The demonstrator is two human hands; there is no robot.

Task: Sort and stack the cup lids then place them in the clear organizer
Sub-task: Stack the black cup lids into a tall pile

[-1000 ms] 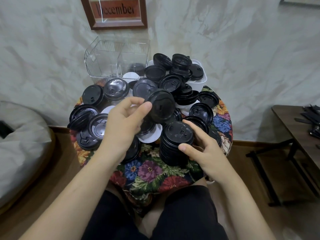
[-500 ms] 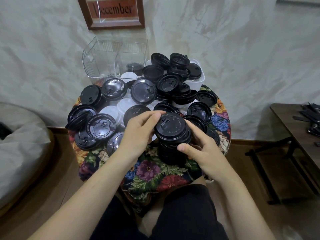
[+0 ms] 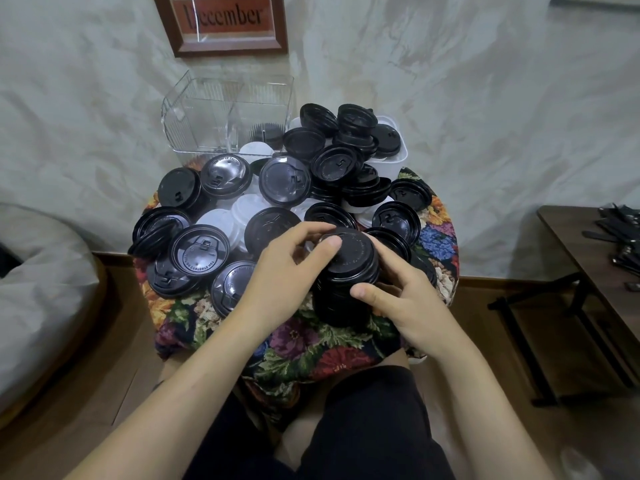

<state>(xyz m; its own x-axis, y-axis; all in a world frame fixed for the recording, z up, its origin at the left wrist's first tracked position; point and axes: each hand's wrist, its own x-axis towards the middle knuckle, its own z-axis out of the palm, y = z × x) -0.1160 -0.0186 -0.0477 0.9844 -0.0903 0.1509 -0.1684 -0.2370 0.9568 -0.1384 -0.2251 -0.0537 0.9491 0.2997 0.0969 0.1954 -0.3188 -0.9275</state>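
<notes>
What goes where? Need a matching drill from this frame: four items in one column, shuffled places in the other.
1. black lid stack
2. clear organizer
3. white tub
4. December sign

A. on the wall
B. back left of the table
C. held between left hand and right hand
D. back right, heaped with loose lids

Pairs: 1-C, 2-B, 3-D, 4-A
</notes>
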